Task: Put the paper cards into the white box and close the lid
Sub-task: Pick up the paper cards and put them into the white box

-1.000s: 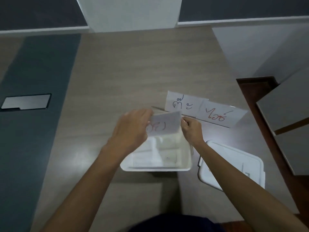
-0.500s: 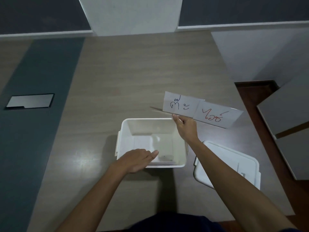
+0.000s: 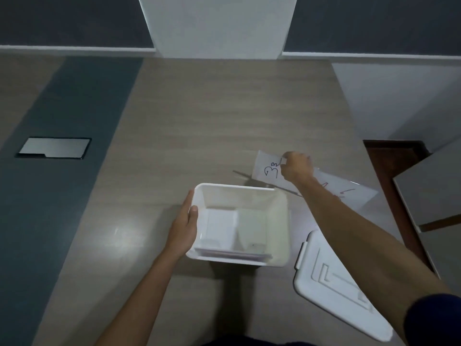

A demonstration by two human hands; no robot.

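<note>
The open white box (image 3: 239, 224) is seen on the wooden table (image 3: 199, 121), and a low stack of paper cards (image 3: 219, 228) lies flat on its floor, mostly toward the left and near sides. Part of the job can therefore be judged as done.

Two cards remain outside, on the table just beyond the far right corner of the box. The nearer-left one, a card with black handwriting (image 3: 268, 168), is gripped at its top edge by the right hand (image 3: 296, 168), whose fingers are pinched together on the paper. Beside it, further right, a card with red handwriting (image 3: 354, 193) is partly hidden behind the right forearm; whether it is also held cannot be told.

The left hand (image 3: 184, 228) is laid flat against the outer left wall of the box, fingers straight and together, thumb at the rim, so the box is steadied rather than clasped.

The white lid (image 3: 334, 285) lies on the table to the near right of the box, apart from it, with its ribbed face up and a latch tab visible at its left edge.

What is left, by this showing: both outstanding cards are to be placed inside, then the lid is to be fitted and pressed shut. A dark inset panel (image 3: 53, 148) at far left plays no part.
</note>
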